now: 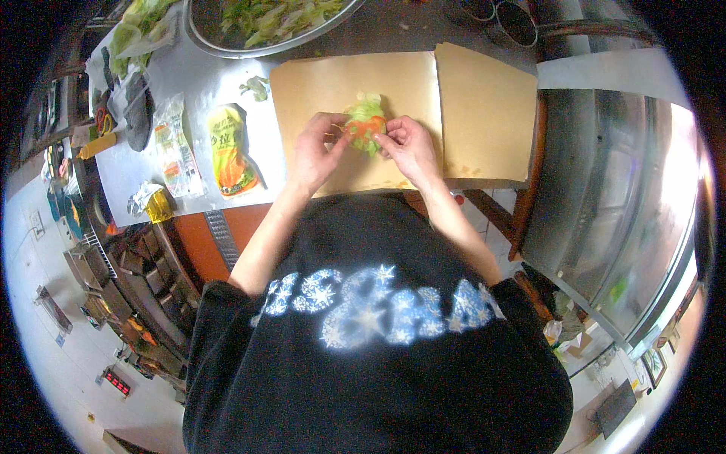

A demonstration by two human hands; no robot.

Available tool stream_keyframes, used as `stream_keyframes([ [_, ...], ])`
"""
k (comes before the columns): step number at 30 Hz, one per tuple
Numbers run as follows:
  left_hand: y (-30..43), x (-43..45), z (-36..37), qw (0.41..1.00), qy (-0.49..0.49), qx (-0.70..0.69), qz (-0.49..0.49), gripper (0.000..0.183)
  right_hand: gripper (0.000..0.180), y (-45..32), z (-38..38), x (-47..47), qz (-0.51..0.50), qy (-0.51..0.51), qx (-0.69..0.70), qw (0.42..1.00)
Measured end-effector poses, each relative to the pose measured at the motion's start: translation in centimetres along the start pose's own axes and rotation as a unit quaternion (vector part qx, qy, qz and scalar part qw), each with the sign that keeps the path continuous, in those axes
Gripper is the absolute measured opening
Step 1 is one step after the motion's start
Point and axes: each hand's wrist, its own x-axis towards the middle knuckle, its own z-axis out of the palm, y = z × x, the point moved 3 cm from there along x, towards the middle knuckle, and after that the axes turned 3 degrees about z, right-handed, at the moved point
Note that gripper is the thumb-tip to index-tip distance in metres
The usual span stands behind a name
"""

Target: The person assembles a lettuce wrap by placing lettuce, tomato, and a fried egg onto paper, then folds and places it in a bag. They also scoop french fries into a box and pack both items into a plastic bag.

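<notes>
Between both hands is a green lettuce leaf [366, 108] with an orange-red filling [367, 127] on it; whether that is sauce or chopped vegetable cannot be told. My left hand [320, 147] pinches its left edge with thumb and fingers. On the opposite side, the thumb and fingers of my right hand [411, 148] grip the other edge. The leaf is held over a sheet of brown paper or card [317, 85], and the fingers hide parts of its sides.
A second brown sheet [488, 113] adjoins on the right. To the left lie a salad dressing pouch [227, 147], a clear printed packet [173, 147] and a crumpled foil wrapper [157, 205]. A large metal bowl [210, 48] of shredded greens stands beyond, near leafy lettuce [133, 42].
</notes>
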Motion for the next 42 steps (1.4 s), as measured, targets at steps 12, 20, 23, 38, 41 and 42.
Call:
stream_keyframes([
  [12,-1.9,-0.2,-0.4,0.997,0.035,-0.073,-0.016,0.034,0.03,0.3,-0.9,-0.5,-0.041,0.036,-0.025,0.998],
  [20,-4.0,-2.0,-2.5,0.997,0.074,0.015,0.029,0.045,0.01,3.5,-1.2,-6.5,-0.085,0.239,0.022,0.967],
  [23,-0.2,-7.9,-3.4,0.996,0.032,-0.001,0.081,0.028,0.008,3.0,1.5,-15.4,0.01,0.313,-0.005,0.95],
  [38,4.3,-40.2,7.8,0.644,-0.742,-0.03,-0.184,0.045,0.063,29.7,25.8,-59.4,0.277,0.624,0.049,0.729],
  [41,2.9,-40.2,8.8,0.67,-0.739,0.002,-0.068,0.031,0.047,34.9,31.8,-71.9,0.348,0.826,0.089,0.434],
  [42,2.4,-40.2,9.3,0.668,-0.743,-0.021,-0.001,0.027,0.045,36.4,34.5,-76.3,0.39,0.856,0.092,0.327],
])
